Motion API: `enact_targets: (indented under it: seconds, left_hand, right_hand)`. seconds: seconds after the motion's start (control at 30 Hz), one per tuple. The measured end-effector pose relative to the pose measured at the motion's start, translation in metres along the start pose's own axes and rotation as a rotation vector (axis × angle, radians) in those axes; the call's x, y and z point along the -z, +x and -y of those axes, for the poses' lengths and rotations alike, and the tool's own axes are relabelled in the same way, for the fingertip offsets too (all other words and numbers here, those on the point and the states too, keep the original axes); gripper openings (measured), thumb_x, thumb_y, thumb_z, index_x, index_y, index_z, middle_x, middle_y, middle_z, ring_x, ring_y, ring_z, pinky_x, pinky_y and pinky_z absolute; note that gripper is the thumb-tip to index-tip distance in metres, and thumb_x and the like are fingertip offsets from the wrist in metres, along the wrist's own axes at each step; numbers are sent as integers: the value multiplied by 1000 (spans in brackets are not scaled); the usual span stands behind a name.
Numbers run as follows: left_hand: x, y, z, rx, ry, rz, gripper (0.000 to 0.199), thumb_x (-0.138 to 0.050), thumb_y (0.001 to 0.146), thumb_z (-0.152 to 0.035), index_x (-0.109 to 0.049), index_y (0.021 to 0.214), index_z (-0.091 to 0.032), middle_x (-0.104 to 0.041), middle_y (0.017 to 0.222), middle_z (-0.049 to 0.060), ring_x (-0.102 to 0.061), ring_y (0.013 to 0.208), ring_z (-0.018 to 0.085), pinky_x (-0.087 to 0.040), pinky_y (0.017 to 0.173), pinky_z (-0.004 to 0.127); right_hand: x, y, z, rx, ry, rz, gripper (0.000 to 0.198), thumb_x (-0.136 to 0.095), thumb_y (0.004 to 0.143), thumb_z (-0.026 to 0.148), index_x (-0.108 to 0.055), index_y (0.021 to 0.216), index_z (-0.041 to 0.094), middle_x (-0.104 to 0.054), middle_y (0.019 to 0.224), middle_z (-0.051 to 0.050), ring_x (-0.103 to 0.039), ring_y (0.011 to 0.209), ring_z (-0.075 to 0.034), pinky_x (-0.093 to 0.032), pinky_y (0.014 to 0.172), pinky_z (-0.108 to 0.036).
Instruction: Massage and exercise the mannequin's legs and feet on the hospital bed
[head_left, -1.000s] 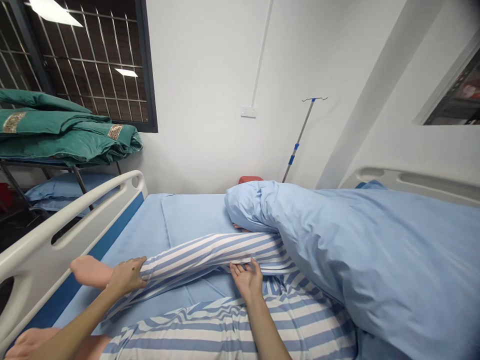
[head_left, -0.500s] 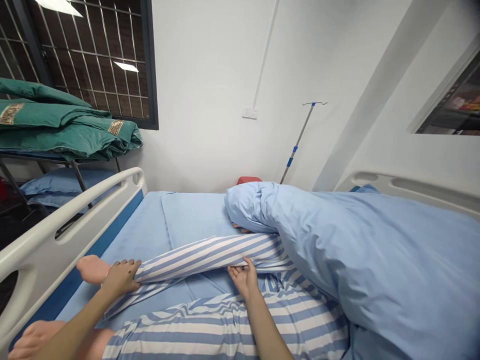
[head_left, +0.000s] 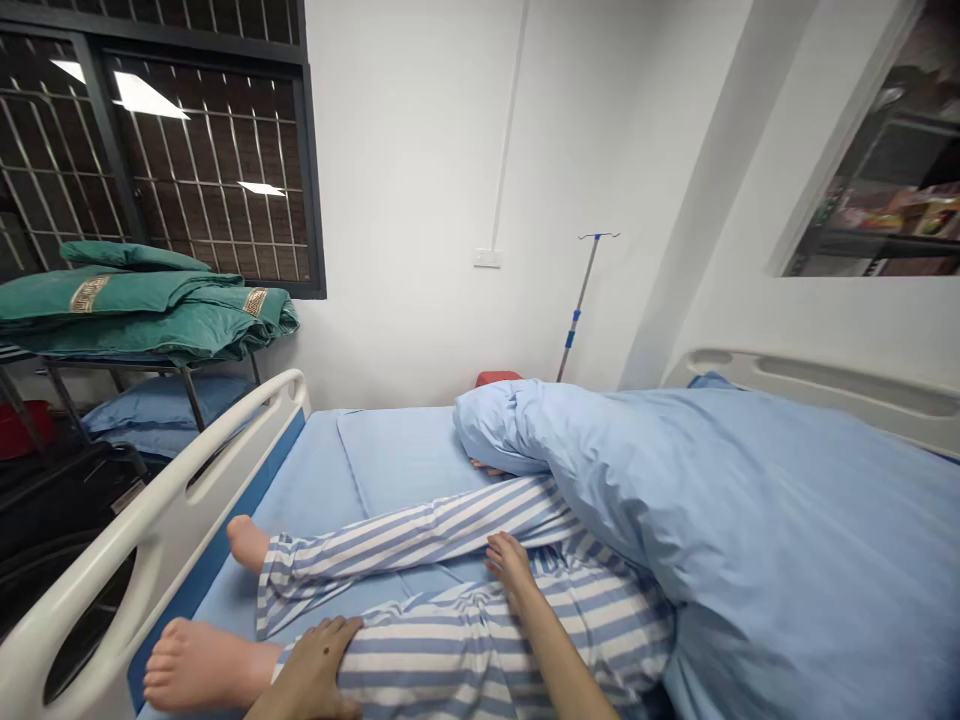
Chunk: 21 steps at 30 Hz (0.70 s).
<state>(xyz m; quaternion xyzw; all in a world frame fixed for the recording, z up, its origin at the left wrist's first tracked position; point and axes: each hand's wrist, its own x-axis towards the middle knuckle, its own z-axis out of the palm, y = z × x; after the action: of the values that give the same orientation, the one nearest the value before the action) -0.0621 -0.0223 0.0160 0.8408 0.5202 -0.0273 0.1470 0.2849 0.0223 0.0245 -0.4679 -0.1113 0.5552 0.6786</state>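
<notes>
A figure with smooth, manikin-like feet lies on the bed in blue-and-white striped trousers (head_left: 420, 665). My left hand (head_left: 319, 655) rests open on the lower part of the near trouser leg, close to the near foot (head_left: 210, 665). Over the upper thighs is my right hand (head_left: 511, 560), fingers apart and slightly bent, holding nothing; whether it touches the cloth I cannot tell. The far leg (head_left: 420, 535) lies straight, its bare foot (head_left: 247, 543) sticking out of the cuff. A light blue quilt (head_left: 675, 500) covers the upper body, with a few fingertips showing under its edge.
A cream footboard (head_left: 176, 500) bounds the bed on the left, a headboard (head_left: 817, 385) on the right. Behind stand an IV pole (head_left: 577, 310) and a red object (head_left: 499, 378). Green folded bedding (head_left: 150, 310) is piled on a rack by the barred window.
My left hand has left the far ankle and come down onto the near trouser leg. The far leg's cuff now hangs loose. My right hand has shifted slightly right; the view has tilted up.
</notes>
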Motion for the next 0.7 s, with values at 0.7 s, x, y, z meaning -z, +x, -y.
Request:
enact_targets:
  seconds: [0.7]
  left_hand:
    - [70, -81, -1, 23, 367, -136, 62, -47, 59, -15, -46, 121, -15, -60, 109, 12, -53, 97, 30, -36, 81, 39]
  right_hand:
    - [64, -163, -70, -209, 469, 259, 27, -66, 63, 40, -60, 82, 22, -67, 84, -1, -60, 84, -19, -43, 83, -37]
